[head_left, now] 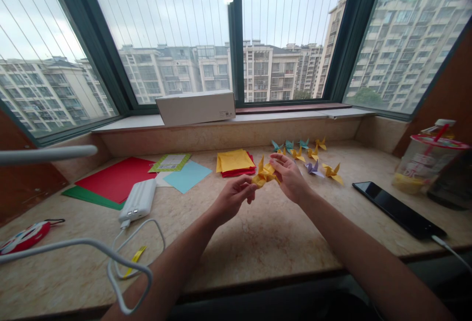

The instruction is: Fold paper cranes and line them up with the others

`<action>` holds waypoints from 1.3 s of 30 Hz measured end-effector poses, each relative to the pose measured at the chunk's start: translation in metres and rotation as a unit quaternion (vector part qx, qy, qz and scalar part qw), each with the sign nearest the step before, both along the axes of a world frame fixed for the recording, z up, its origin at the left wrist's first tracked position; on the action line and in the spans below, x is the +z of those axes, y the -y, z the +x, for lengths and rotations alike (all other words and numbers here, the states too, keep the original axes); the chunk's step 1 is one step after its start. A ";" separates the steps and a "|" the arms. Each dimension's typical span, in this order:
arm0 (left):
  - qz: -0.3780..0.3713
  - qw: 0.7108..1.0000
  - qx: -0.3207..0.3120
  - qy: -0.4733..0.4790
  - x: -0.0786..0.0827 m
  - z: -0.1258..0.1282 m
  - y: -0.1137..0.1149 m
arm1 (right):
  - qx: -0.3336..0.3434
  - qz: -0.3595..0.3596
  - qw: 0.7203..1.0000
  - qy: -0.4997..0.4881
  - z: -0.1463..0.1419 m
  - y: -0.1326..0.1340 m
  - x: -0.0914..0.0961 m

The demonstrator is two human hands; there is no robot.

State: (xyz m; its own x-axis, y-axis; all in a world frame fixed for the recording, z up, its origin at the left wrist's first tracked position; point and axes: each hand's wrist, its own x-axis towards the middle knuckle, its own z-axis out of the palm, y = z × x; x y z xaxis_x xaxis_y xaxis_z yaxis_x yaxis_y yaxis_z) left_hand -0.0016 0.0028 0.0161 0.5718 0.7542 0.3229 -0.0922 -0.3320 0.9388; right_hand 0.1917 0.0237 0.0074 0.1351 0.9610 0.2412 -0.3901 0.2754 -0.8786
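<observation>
Folded cranes (313, 156) behind the paper stack's (235, 162) right, phone (398, 209) farther right

Both forearms stretched forward, left hand (232, 197) and right hand (289, 176) pinching, fingers curled

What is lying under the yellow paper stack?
Under the yellow stack red paper shows at the front and right edges. How many red sheets, or anything else beneath, is covered.

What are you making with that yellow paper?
A person holds a yellow paper crane over the counter, left hand pinching one end and right hand the other. More finished cranes sit in a cluster behind it. A stack of paper lies nearby, and a phone to the right.
</observation>
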 end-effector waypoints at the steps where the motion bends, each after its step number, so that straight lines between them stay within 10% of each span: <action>1: -0.002 1.000 0.001 0.000 0.000 0.000 0.000 | -0.003 0.000 1.000 0.003 0.000 0.000 0.000; 32: -0.013 1.000 -0.006 0.012 0.000 0.001 0.001 | -0.006 -0.004 1.000 0.019 0.002 -0.004 -0.002; 39: -0.023 0.992 0.120 0.030 -0.005 -0.003 -0.009 | -0.128 0.041 0.974 0.184 0.010 -0.010 -0.008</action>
